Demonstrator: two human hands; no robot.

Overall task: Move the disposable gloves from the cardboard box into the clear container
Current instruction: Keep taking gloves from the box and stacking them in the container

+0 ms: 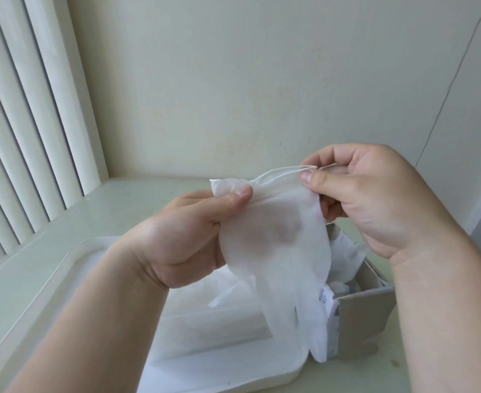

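A thin translucent white disposable glove hangs in the air with its fingers pointing down. My left hand pinches its cuff at the left corner, and my right hand pinches the cuff's rim at the right. Below them lies the clear container, a wide shallow tub with a pale rim and other gloves inside. The cardboard box stands right of the container, open on top, with white gloves showing inside it. The hanging glove hides part of the box.
Everything rests on a pale tabletop set against a plain wall. Vertical blinds fill the left side. A thin cord runs down the wall at the right.
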